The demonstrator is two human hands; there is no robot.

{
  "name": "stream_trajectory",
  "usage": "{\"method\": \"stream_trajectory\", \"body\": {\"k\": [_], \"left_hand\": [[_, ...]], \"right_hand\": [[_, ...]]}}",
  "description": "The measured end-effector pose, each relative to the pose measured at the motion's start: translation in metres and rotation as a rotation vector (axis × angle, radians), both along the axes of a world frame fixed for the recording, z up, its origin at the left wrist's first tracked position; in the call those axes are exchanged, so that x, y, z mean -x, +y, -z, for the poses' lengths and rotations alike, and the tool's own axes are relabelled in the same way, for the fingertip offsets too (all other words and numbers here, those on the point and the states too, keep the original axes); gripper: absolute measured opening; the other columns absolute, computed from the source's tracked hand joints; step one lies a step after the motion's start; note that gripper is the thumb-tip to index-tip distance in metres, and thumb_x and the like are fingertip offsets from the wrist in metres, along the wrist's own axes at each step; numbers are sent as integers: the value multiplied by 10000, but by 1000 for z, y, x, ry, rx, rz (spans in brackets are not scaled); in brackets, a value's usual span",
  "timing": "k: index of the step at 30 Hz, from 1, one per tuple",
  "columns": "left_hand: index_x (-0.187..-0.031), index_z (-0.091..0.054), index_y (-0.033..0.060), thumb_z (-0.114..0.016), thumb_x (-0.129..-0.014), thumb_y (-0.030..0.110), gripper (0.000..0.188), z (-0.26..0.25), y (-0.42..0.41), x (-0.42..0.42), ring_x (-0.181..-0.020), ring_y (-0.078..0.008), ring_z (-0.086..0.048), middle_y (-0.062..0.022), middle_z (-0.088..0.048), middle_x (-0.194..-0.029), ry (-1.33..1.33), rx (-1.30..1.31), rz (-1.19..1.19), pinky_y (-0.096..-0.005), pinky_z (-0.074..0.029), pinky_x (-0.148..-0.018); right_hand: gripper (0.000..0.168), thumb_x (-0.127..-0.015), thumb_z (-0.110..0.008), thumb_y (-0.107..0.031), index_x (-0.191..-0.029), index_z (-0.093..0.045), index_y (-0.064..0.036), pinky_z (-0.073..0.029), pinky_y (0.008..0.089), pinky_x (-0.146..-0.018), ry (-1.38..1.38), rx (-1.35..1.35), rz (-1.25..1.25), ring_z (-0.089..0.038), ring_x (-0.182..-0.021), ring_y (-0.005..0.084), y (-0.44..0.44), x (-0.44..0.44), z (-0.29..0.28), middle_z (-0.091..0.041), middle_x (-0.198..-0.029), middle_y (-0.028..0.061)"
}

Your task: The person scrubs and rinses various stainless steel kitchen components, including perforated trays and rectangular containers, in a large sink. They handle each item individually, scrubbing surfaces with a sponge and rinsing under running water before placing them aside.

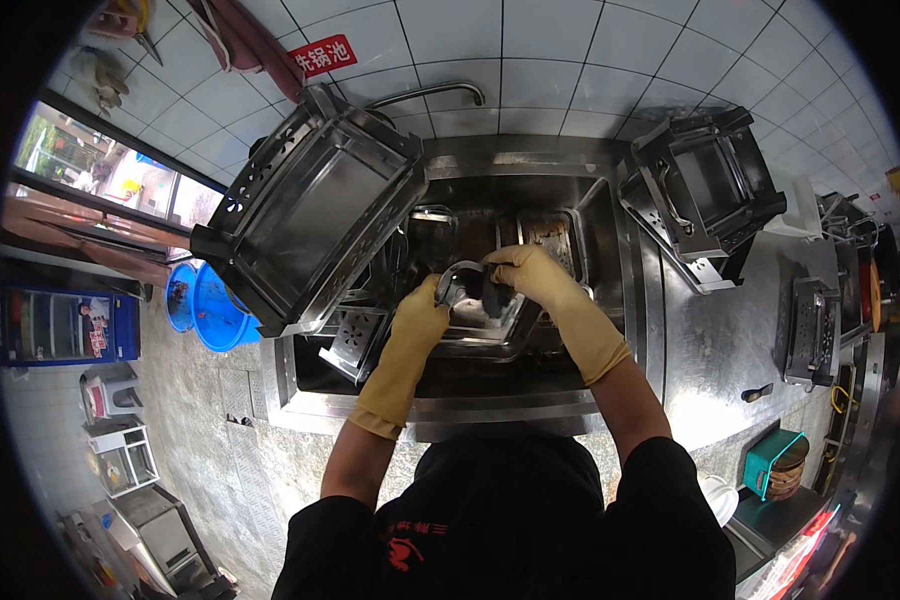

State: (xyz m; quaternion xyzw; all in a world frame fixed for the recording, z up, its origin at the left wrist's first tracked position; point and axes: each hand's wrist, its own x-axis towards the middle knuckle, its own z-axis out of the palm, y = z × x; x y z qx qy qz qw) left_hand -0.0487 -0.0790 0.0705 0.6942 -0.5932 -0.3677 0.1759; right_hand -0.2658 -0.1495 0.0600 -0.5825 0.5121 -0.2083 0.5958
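Note:
Both my hands wear yellow rubber gloves over a deep stainless-steel sink (495, 405). My left hand (420, 307) grips the edge of a small metal piece with a curved, pale rim (461, 271). In my right hand (521, 271) is a dark scrubbing pad (490, 295), pressed against the inside of that piece. Under them sits a shiny rectangular metal pan (487, 346). Further back in the sink, a rectangular tray (551, 232) carries brown residue. A metal part with flower-shaped cut-outs (355, 341) leans beside my left forearm.
A large metal grill box (315, 217) rests tilted across the sink's left side, below a faucet (427, 91). Stacked metal grill frames (709, 187) stand on the right counter (720, 322), with another metal box (811, 330) beyond. Blue buckets (221, 311) are on the floor at left.

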Motion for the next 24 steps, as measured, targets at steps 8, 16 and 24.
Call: {"method": "stream_trajectory", "body": {"k": [8, 16, 24], "left_hand": [[-1338, -603, 67, -667, -833, 48, 509, 4, -14, -4, -1048, -452, -694, -277, -724, -1089, -116, 51, 63, -520, -539, -914], [-1295, -674, 109, -656, -839, -7, 471, 8, -12, -19, -982, -409, -716, -205, -746, -1031, -201, 194, 100, -459, -550, -841], [-1186, -719, 35, -632, -786, -77, 424, 19, 0, -16, -701, -116, -623, -26, -683, -806, 361, -30, -267, -274, -484, -637]], "right_hand": [[210, -861, -699, -117, -1066, -746, -106, -558, 450, -830, 488, 633, -298, -711, -910, 359, -9, -36, -45, -742, -1058, 133], [264, -909, -701, -122, -1158, -750, -49, -578, 376, -796, 401, 471, -294, -738, -879, 290, -5, -38, -64, -775, -1027, 107], [298, -983, -682, -36, -1273, -741, -66, -549, 270, -634, -109, -111, 172, -678, -785, 119, 6, 11, 40, -779, -1027, 64]]}}
